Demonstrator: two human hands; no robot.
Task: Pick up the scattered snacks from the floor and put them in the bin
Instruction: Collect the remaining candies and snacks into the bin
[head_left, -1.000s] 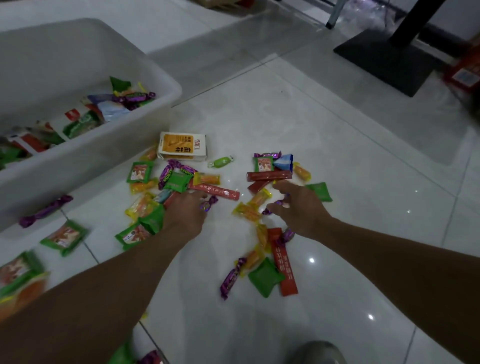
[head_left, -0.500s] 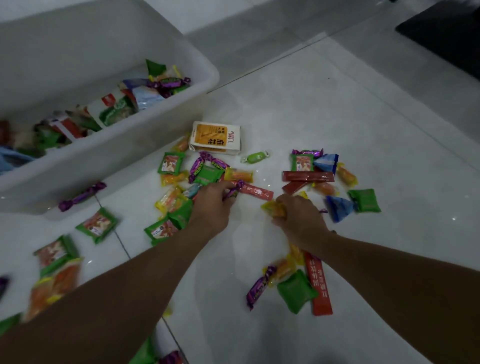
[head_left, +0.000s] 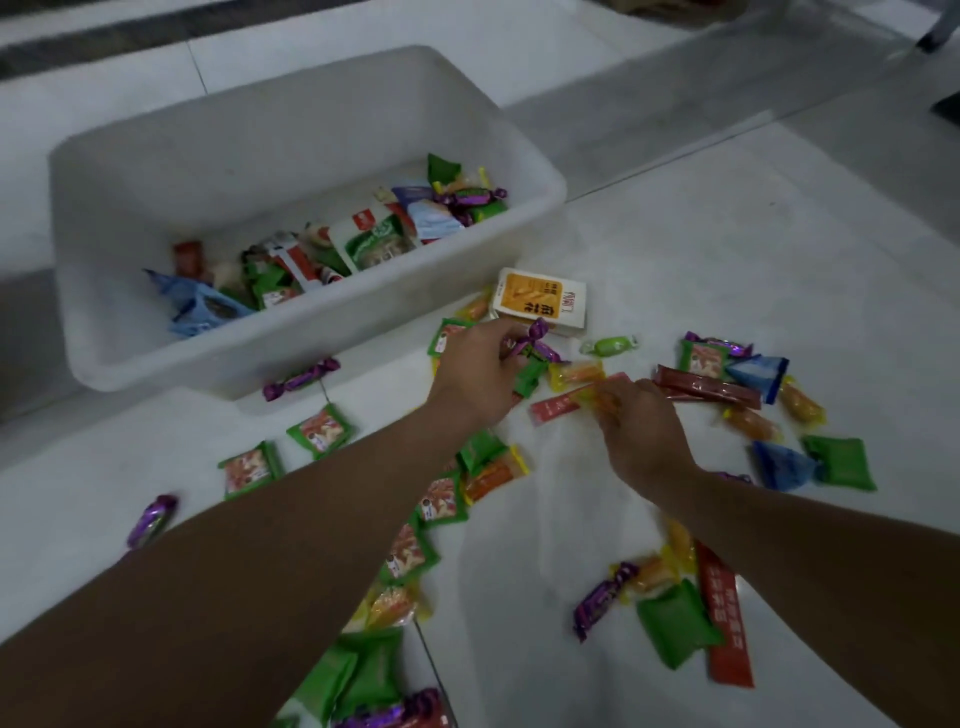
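A white plastic bin (head_left: 291, 343) stands on the floor at upper left, with several wrapped snacks lying inside. Many snacks lie scattered on the white tiles in front of it. My left hand (head_left: 475, 371) is raised near the bin's front right corner and grips a purple twist candy (head_left: 535, 338) together with a green packet (head_left: 530, 376). My right hand (head_left: 639, 431) is just right of it, fingers curled round a yellow-orange candy (head_left: 597, 397) over a red stick packet (head_left: 556, 408). An orange-and-white box (head_left: 540, 301) lies beside the bin.
Green packets (head_left: 319, 431), purple candies (head_left: 301, 379), blue packets (head_left: 782, 465) and red sticks (head_left: 727, 618) litter the floor left, right and near my body. A dark red bar (head_left: 706, 387) lies right of my hands. Grey floor runs behind the bin.
Both hands have lifted off the floor with snacks and moved toward the bin. The view has swung left, bringing the whole bin into sight.
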